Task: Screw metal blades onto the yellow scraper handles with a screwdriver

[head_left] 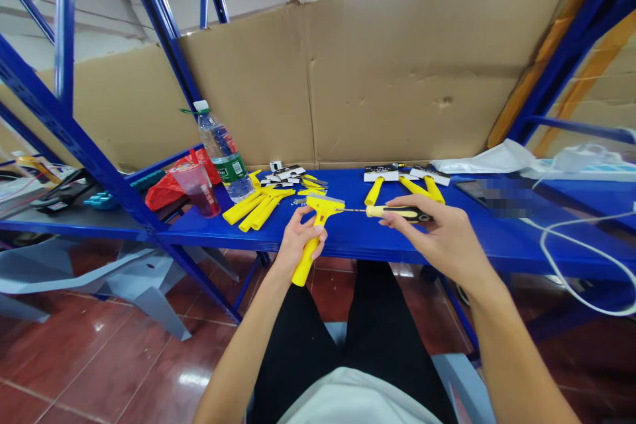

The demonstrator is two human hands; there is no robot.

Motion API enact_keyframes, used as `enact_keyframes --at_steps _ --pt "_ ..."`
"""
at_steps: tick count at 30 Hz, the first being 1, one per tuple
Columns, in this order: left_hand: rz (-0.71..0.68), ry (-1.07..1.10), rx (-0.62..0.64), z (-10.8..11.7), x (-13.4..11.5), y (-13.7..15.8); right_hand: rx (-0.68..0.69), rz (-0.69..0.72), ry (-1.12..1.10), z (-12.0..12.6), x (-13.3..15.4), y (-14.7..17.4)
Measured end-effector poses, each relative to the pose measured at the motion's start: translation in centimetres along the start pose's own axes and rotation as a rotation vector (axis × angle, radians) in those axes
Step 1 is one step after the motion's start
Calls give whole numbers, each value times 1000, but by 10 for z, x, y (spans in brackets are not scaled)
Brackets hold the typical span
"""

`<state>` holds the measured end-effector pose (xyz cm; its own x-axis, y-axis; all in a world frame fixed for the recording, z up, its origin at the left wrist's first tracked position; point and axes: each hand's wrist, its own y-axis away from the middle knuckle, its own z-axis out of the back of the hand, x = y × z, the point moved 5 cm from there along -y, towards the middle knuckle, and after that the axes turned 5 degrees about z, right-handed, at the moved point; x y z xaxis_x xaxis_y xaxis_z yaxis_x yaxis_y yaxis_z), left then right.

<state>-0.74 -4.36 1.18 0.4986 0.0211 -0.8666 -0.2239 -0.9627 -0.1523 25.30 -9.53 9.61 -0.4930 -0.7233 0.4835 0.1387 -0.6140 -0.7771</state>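
Observation:
My left hand is closed round the handle of a yellow scraper, its wide head up and its handle slanting down toward me. From the right, my right hand grips a screwdriver with a pale yellow and black handle. The thin shaft lies level, and its tip meets the side of the scraper's head. Left of my hands lie several loose yellow handles and small yellow pieces. Behind the screwdriver rest several yellow scrapers with black-and-white heads.
On the blue table stand a large water bottle and a cup of red drink at the left. A dark phone-like device and a white cable lie at the right. Cardboard walls the back; blue posts flank it.

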Motion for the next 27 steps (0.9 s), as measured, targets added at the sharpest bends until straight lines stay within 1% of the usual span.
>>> enact_keyframes --at_steps 2,5,8,11,15,20,23,27 --pt "-4 -12 1 1 -1 0 7 97 42 0 4 1" --pt "-5 -43 6 3 -3 2 47 214 32 -2 10 2" --pt "-4 -71 10 6 -7 3 98 298 -4 -6 19 4" --pt "-5 -98 29 6 -9 5 136 348 -10 -7 25 5" --pt "2 -172 58 1 -13 7 159 371 25 -5 27 7" --pt "-25 -271 50 -4 -21 12 201 384 63 -8 27 11" --pt "-52 -292 51 -5 -26 14 154 368 53 -10 24 9" --pt "-55 -267 78 -1 -29 13 19 278 29 -10 15 5"
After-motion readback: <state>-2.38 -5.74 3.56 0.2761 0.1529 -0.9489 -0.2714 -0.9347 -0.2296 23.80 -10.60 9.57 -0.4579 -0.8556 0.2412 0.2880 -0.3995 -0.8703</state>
